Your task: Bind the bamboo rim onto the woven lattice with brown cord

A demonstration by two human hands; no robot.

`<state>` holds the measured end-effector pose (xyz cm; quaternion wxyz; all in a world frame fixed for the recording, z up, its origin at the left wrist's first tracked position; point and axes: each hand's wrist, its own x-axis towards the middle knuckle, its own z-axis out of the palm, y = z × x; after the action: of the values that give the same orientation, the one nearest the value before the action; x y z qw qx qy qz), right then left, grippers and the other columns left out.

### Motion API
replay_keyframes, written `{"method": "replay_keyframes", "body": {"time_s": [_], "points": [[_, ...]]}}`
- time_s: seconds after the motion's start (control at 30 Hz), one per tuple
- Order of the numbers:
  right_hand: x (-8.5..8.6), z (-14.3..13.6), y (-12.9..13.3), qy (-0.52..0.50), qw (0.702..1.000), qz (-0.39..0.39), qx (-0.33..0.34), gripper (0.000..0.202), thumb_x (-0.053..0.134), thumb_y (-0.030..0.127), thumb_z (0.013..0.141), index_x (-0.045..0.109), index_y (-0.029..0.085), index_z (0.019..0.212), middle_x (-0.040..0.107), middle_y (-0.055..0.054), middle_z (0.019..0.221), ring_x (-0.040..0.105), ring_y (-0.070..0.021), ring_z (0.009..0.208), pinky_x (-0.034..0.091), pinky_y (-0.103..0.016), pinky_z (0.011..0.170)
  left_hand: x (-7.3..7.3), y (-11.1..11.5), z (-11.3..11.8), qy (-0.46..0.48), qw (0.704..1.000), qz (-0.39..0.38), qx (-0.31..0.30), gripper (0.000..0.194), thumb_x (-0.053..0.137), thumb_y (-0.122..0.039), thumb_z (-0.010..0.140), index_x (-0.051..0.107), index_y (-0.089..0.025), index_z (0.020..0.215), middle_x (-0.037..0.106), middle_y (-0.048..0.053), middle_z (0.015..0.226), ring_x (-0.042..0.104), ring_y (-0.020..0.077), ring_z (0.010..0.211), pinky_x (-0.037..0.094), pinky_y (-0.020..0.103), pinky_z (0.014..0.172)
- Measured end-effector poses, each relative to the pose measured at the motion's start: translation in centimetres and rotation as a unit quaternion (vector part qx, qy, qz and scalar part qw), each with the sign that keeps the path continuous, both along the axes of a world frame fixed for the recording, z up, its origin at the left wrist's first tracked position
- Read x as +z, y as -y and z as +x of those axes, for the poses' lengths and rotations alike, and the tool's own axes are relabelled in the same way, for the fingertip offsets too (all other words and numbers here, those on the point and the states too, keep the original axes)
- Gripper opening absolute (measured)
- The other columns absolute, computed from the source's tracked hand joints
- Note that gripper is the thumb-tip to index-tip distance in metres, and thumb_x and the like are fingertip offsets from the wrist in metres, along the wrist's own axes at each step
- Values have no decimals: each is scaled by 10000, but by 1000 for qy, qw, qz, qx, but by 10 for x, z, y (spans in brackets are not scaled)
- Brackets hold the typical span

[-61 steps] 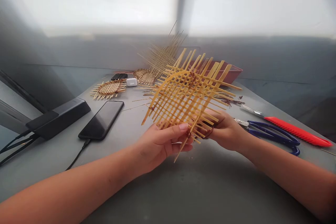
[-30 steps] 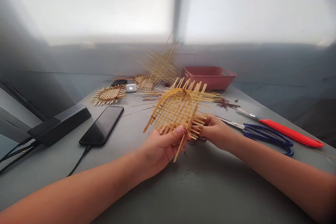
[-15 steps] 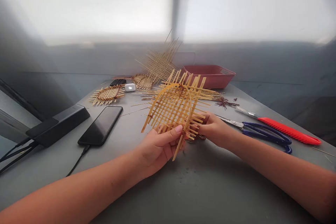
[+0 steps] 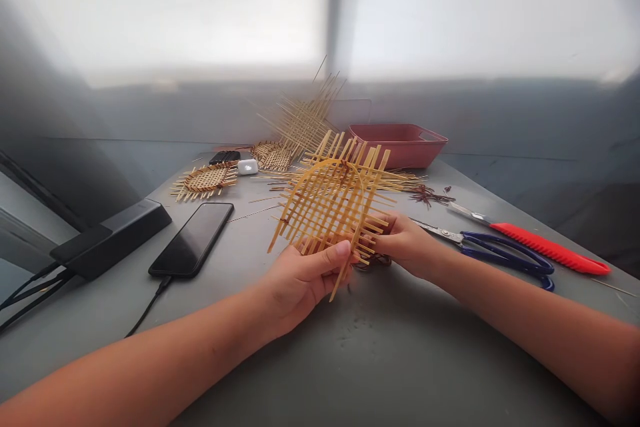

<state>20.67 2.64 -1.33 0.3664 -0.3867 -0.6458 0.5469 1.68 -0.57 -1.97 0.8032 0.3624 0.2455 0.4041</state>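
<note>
A woven bamboo lattice (image 4: 325, 207) with a curved rim strip is tilted up above the table in front of me. My left hand (image 4: 305, 280) grips its lower edge, with the thumb lying across the front. At the lattice's right side my right hand (image 4: 403, 243) is closed, its fingertips hidden behind the strip ends. Whether it pinches the lattice or a thin tie there is hard to make out. A dark brown coil of cord (image 4: 375, 263) shows just below the right fingers. Brown ties mark the rim at the top and left.
To the right lie blue-handled scissors (image 4: 505, 253) and a red-handled knife (image 4: 550, 247). Behind are a pink basket (image 4: 400, 143), bamboo strips (image 4: 405, 180) and a larger loose weave (image 4: 305, 120). A phone (image 4: 193, 240), a black power strip (image 4: 120, 233) and a smaller weave (image 4: 207, 179) stand left.
The lattice has shifted very slightly up and left, with both hands keeping nearly the same places. More of the brown cord coil shows under the right fingers.
</note>
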Motion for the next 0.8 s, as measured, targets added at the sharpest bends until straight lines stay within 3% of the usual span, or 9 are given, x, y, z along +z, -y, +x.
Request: {"method": "replay_keyframes", "body": {"time_s": [0.3,0.53,0.8], "points": [[10,1,6,24,1000,-6,17,236,742,360,723,650,154,655,526,27,563,425,-77,505,296,-225,454,3,-2,-1,-12,999,-30,9,224,843,-331,714,752,-166,835,677,4,820,588,83,701,495,217,670],[14,3,13,59,998,-4,-28,253,751,415,726,667,177,705,565,10,617,490,-102,549,334,-232,474,3,-5,-4,-13,995,-48,81,220,868,-310,670,735,-164,768,620,-37,683,563,64,644,525,226,712],[22,-3,20,50,996,16,-67,247,769,402,699,664,179,692,559,10,615,502,-104,538,403,-237,481,6,-6,-5,-42,988,-29,149,267,872,-339,660,710,-169,787,649,-21,754,618,86,697,529,221,684]]}}
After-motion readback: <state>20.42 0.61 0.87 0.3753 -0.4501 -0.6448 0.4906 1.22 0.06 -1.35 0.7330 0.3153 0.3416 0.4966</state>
